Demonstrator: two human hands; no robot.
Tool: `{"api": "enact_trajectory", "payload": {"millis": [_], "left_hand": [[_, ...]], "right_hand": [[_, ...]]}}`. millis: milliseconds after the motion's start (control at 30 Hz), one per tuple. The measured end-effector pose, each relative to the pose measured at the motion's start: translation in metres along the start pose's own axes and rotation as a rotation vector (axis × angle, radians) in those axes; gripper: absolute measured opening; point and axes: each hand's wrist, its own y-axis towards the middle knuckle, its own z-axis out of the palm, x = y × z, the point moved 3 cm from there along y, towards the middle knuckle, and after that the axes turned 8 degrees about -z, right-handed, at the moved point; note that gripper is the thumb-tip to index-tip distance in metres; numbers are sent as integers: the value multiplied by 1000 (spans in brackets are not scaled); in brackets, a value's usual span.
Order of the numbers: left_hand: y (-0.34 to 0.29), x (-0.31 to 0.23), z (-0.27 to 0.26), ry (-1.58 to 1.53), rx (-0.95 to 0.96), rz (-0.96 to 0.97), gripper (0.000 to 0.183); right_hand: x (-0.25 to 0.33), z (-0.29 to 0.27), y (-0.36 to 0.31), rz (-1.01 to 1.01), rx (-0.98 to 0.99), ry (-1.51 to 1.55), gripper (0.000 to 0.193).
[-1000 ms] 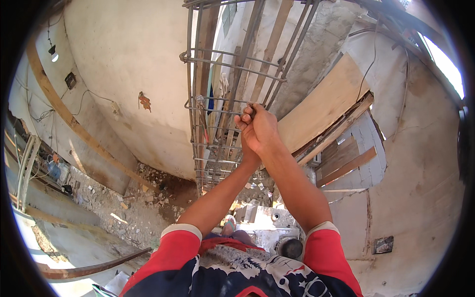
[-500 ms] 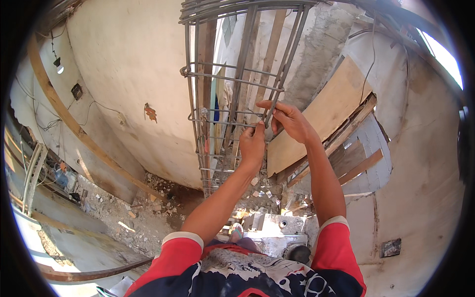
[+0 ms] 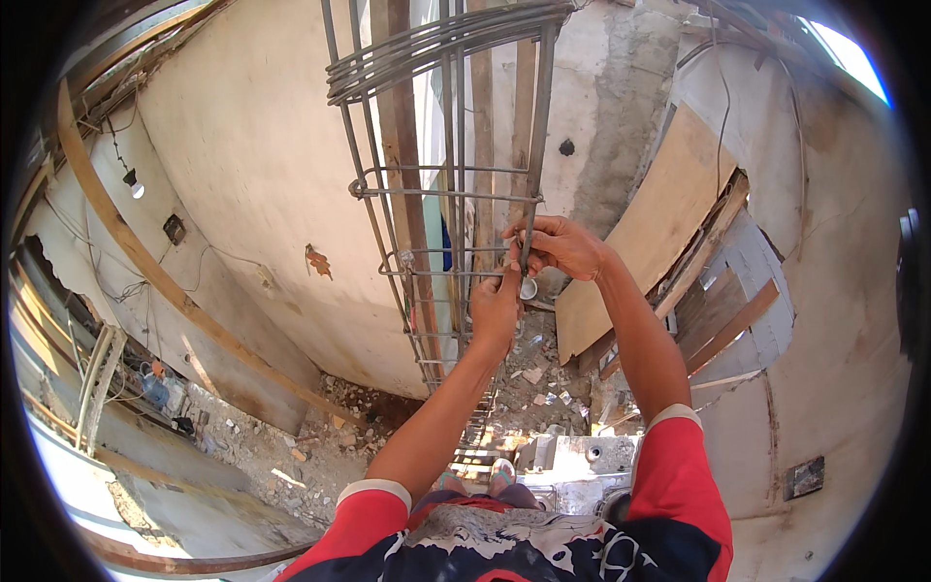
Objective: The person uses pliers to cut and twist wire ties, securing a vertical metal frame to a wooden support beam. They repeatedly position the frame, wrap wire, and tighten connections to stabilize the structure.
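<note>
Apparently fiddling with the right edge of the rebar cage (image 3: 452,193), upper middle of frame. Got left hand (image 3: 496,308) and right hand (image 3: 568,249) curled there, can't tell if gripping. Probably calls for a steady pinch next.

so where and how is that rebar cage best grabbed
By its right upright bar, I'd say, on the bare stretch between the ring bundle and the crossbar below, coming from the right: the bar is slim and nearly straight there, and its outer side looks free.

Bulb (image 3: 137,190), slanting wooden panel (image 3: 648,231), scattered rubble (image 3: 254,436)
</note>
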Motion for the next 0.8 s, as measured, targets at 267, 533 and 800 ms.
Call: {"api": "enact_trajectory", "payload": {"millis": [267,533,800], "left_hand": [[-4,0,7,-18,51,105,28],[-1,12,4,-93,30,85,30],[-34,17,4,262,-85,224,31]], "right_hand": [[-24,-11,-5,-81,-254,-4,16],[-65,-17,-43,-123,-487,-381,20],[-18,51,-81,-3,-451,-1175,24]]}}
